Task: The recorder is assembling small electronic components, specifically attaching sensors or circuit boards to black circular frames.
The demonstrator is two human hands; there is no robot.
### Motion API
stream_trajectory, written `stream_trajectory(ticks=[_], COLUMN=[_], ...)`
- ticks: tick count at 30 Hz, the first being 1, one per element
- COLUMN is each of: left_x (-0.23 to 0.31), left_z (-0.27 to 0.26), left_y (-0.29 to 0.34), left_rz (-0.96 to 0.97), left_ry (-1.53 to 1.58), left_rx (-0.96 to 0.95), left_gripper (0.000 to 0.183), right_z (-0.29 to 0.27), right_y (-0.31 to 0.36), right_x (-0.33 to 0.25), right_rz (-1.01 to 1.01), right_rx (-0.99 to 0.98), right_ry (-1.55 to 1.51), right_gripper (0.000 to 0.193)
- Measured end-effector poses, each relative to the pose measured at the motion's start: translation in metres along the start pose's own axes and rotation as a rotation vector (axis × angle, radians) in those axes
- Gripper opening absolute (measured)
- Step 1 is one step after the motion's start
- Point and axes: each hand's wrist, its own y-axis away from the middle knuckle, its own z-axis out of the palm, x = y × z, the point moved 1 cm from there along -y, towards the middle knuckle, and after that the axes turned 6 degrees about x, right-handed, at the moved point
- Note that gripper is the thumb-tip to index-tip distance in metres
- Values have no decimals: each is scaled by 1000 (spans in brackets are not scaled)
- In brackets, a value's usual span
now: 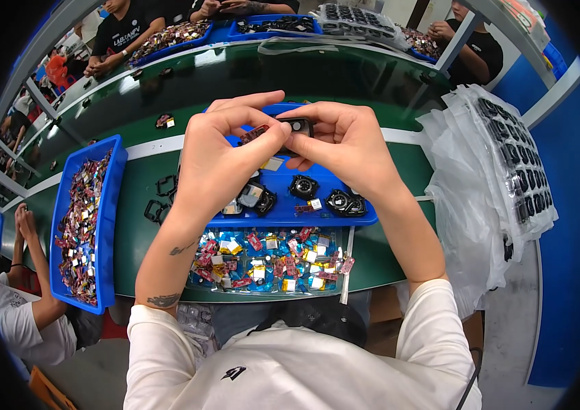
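Observation:
Above the blue tray (304, 217), both hands meet. My right hand (344, 143) is closed round a black watch case (301, 126), thumb on its near side. A small red circuit board (254, 134) sits in the fingers of my left hand (218, 147), whose thumb tip presses at the watch case. Fingers partly hide both pieces. Below them in the tray lie a round-backed watch case (302, 186), a pair of dark cases (345, 203) and another red board with a white-and-yellow battery (308, 206).
Nearer me, a clear tray (269, 290) holds many red boards with batteries. A long blue bin (114, 225) of similar parts stands left. Black frames (157, 210) lie beside the blue tray. Stacked plastic trays of black cases (508, 157) stand right. Other people sit across the green table (290, 75).

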Motion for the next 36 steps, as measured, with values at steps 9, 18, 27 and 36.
stream_trajectory(ticks=[9,18,27,36], left_x=[-4,-4,2,8], left_z=[1,3,7,-3], left_y=[2,3,6,3], left_rz=[-47,-28,104,58], left_ry=[0,3,-66,-87], left_rx=[38,103,120,113], left_gripper=[15,12,11,11], right_z=[3,5,2,-6], right_y=[1,3,1,-4], right_x=[2,1,5,-1], right_rz=[-28,-87,-202,-166], right_rx=[-9,2,111,138], right_ry=[5,4,26,-129], right_gripper=[22,22,18,20])
